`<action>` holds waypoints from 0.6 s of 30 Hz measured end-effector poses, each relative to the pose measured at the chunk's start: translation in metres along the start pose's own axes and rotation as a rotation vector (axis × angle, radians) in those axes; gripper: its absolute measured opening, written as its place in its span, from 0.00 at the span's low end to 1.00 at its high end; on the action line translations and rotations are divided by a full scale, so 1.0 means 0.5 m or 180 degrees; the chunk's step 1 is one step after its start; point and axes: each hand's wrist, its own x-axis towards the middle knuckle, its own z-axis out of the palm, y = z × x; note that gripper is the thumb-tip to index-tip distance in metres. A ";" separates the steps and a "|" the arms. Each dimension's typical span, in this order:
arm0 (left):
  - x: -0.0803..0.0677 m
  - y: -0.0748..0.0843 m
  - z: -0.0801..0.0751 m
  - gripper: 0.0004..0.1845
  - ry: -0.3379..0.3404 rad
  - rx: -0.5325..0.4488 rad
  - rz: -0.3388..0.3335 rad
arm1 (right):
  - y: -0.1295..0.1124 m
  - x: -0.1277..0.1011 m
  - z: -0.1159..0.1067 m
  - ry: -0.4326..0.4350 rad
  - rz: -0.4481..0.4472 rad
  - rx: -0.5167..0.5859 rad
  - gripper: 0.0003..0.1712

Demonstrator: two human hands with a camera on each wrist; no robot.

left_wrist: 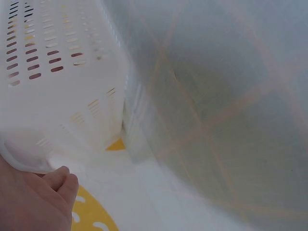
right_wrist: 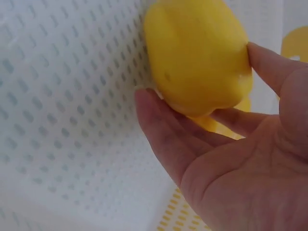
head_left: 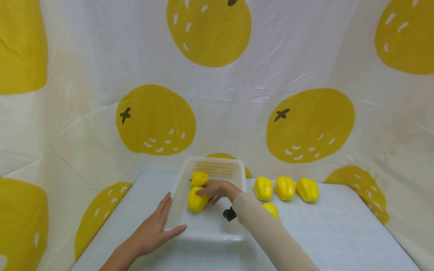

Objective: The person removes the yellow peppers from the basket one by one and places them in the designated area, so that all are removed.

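Observation:
A white perforated basket (head_left: 211, 236) stands on the pale blue table. Two yellow peppers lie in it. My right hand (head_left: 207, 192) holds the nearer yellow pepper (head_left: 196, 202) against the basket floor, thumb on one side and fingers on the other. In the right wrist view the same pepper (right_wrist: 192, 43) fills the top, my right hand (right_wrist: 197, 82) cupped round it. The second pepper (head_left: 199, 178) lies just behind. My left hand (head_left: 159, 222) rests flat against the basket's near left corner, fingers straight, thumb along the front rim. The left wrist view shows the basket wall (left_wrist: 57, 96) above my thumb (left_wrist: 57, 185).
Three yellow peppers (head_left: 285, 188) sit in a row on the table (head_left: 339, 233) right of the basket. A further pepper (head_left: 271, 209) shows partly behind my right forearm. An orange-print cloth backdrop (head_left: 305, 86) closes in the back and both sides.

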 end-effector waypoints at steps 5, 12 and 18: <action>-0.001 -0.001 0.003 0.65 0.0036 0.0033 0.0049 | 0.002 -0.002 -0.002 -0.0030 -0.0089 0.0066 0.31; -0.005 0.004 -0.002 0.64 0.0074 0.0033 0.0109 | -0.015 -0.024 -0.021 0.0215 -0.0310 0.0140 0.36; -0.004 0.004 0.000 0.64 0.0078 0.0076 0.0106 | -0.032 -0.058 -0.045 0.0209 -0.0606 0.0402 0.27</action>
